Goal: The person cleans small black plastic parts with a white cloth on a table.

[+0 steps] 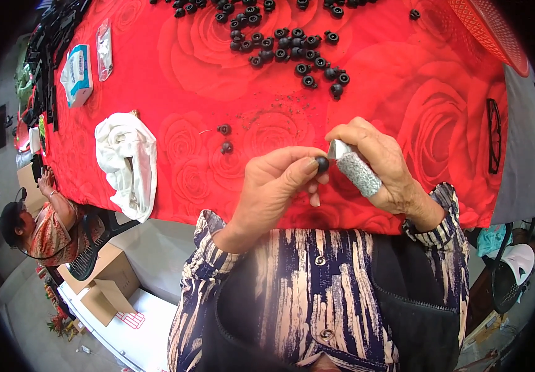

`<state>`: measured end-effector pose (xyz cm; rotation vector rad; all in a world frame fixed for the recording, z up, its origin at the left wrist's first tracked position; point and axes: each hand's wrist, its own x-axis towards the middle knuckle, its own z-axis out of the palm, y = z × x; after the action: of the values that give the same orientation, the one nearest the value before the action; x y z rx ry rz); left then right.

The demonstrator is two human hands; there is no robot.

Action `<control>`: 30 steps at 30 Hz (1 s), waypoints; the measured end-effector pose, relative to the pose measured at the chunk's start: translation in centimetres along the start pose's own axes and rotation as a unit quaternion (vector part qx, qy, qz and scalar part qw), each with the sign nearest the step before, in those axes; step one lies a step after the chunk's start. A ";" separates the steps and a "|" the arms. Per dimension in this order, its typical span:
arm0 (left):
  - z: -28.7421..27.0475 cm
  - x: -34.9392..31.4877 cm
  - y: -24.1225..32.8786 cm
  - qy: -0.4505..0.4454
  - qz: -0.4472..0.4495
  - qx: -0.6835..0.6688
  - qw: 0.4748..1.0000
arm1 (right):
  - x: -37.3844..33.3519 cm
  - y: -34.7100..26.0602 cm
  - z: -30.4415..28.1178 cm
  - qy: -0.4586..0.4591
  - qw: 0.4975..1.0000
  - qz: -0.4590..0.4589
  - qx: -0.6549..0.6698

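Here we are at the red rose-print tablecloth point(183, 180), and all the action is just in front of the wearer's chest! The left hand point(271, 183) pinches a small black ball-shaped part point(322, 164) between thumb and fingers, holding it up over the near side of the table. Facing it, the right hand point(382, 158) wraps its fingers round a silver-wrapped tool point(359, 175), the bare metal tip pointing in toward the ball; whether tip and part actually touch, I cannot tell from here. Out to the left of the hands, two loose black parts point(227, 148) sit one just beyond the other, and beyond the hands dark crumbs point(280, 113) speckle the cloth. Farther up, a big scatter of matching black pieces point(281, 54) spreads across to the far edge. Over on the left, a crumpled white cloth point(124, 158) lies near the table's edge, with a blue-and-white packet point(78, 75) and a slim clear case point(104, 51) farther off. On the right, black-framed glasses point(495, 137) rest near the side, a red basket point(492, 30) fills the far corner, and away to the left a co-worker point(53, 230) in a patterned top sits at the table!
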<state>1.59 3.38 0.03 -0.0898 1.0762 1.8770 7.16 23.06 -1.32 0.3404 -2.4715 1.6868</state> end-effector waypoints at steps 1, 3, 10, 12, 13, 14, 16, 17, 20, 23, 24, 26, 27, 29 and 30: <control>0.0 0.0 0.0 0.001 -0.004 0.010 1.000 | 0.0 0.1 0.0 -0.001 1.000 0.000 0.001; 0.0 0.0 0.0 -0.001 -0.005 0.014 1.000 | 0.1 0.0 0.0 -0.001 1.000 0.000 0.001; 0.0 0.0 -0.1 -0.001 -0.002 0.037 0.999 | 0.0 0.1 0.1 -0.008 1.000 0.006 0.000; 0.0 0.0 0.0 -0.003 -0.005 0.034 0.999 | 0.0 0.0 0.0 -0.010 1.000 0.009 0.004; 0.0 0.0 0.0 -0.003 -0.007 0.031 0.999 | 0.0 0.0 -0.1 -0.014 1.000 0.009 0.003; 0.0 0.0 0.0 -0.004 -0.007 0.031 0.999 | 0.0 0.0 -0.1 -0.017 1.000 0.010 0.001; 0.0 0.0 -0.1 -0.008 -0.009 0.029 0.999 | 0.0 0.2 -0.1 -0.018 1.000 0.008 0.007; 0.0 -0.1 -0.1 -0.006 -0.009 0.030 0.999 | -0.1 0.2 0.0 -0.018 1.000 0.008 0.013; -0.1 -0.2 -0.1 -0.007 -0.010 0.028 1.000 | 0.1 0.1 -0.1 -0.028 0.999 0.012 0.011; 0.0 0.0 -0.1 -0.009 -0.019 0.030 0.999 | 0.0 0.1 -0.3 -0.034 0.999 0.016 0.009; 0.0 0.0 -0.1 -0.008 -0.022 0.025 0.999 | 0.1 0.1 -0.3 -0.034 0.999 0.015 0.010; 0.0 -0.1 -0.1 -0.006 -0.025 0.019 0.999 | 0.1 0.2 -0.2 -0.035 0.999 0.007 0.008; 0.1 -0.1 0.0 -0.005 -0.032 0.008 0.999 | 0.1 0.3 -0.2 -0.035 0.999 0.007 0.008; 0.1 0.0 -0.1 -0.004 -0.041 -0.003 0.999 | 0.1 0.4 -0.1 -0.023 1.000 -0.010 0.004; 0.1 0.0 -0.3 0.001 -0.040 -0.019 0.999 | 0.0 0.5 -0.1 -0.023 1.000 -0.010 0.004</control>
<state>1.84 3.50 -0.11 -0.1545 1.0231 1.8261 7.00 23.30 -1.71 0.4084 -2.4853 1.7013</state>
